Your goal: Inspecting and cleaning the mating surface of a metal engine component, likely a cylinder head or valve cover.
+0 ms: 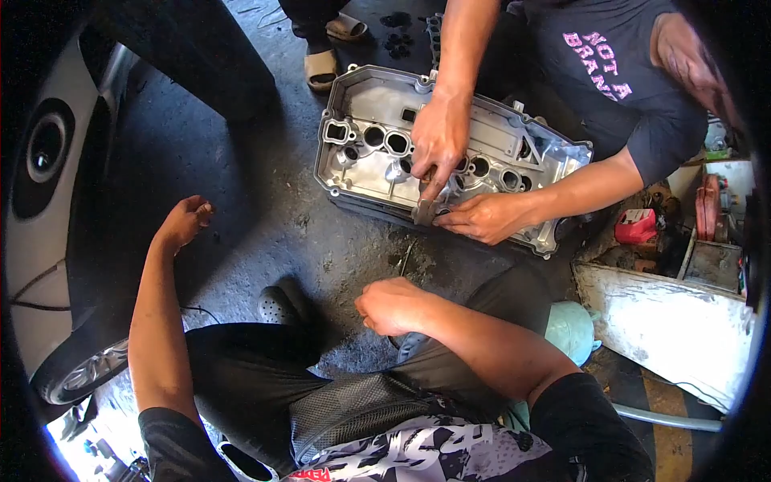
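Out to the left, above the dark floor, my left hand [186, 221] hangs with its fingers curled in toward the thumb. My right hand [393, 307] is closed in a loose fist over my lap, its fingertips turned under. Whether anything small is inside either hand is hidden. Neither hand touches the silvery cast engine cover [369, 100], which lies beyond my right hand with its round and square ports facing up. A co-worker's hand [440, 132] reaches down onto the cover. The co-worker's other hand [486, 218] is at its near edge, beside a small greyish metal piece [426, 210].
A car's side [40, 241] and wheel [88, 377] border the left. Another person's sandalled foot [321, 68] stands behind the cover. At right are a white open-topped bin [658, 321], a red container [634, 226], a pale green jug [570, 331] and a grey hose [658, 418].
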{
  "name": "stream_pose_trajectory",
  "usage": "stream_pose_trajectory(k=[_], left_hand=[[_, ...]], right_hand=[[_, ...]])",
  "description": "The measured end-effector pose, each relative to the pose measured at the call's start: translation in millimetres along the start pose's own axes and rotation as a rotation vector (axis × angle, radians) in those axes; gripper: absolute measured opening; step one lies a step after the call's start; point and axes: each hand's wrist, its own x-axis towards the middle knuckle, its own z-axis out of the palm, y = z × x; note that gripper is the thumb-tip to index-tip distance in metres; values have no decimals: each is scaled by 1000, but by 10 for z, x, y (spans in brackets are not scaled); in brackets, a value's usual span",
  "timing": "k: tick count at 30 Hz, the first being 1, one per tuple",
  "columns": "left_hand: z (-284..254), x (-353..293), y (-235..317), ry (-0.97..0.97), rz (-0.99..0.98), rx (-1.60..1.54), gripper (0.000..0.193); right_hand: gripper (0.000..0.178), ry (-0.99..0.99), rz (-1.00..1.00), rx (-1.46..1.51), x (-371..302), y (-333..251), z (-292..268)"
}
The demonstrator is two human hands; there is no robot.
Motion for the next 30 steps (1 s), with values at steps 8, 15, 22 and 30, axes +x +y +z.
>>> stream_pose_trajectory(k=[8, 15, 22, 30], left_hand=[[6, 54, -76, 3, -6, 9, 44], [2, 50, -63, -30, 17, -1, 40], [16, 49, -55, -5, 21, 30, 34], [79, 112, -15, 0, 8, -6, 33]], right_hand=[[22, 4, -5, 0, 2, 9, 19], [21, -3, 5, 12, -2, 1, 12], [22, -11, 12, 16, -34, -26, -32], [23, -93, 56, -14, -32, 32, 19]])
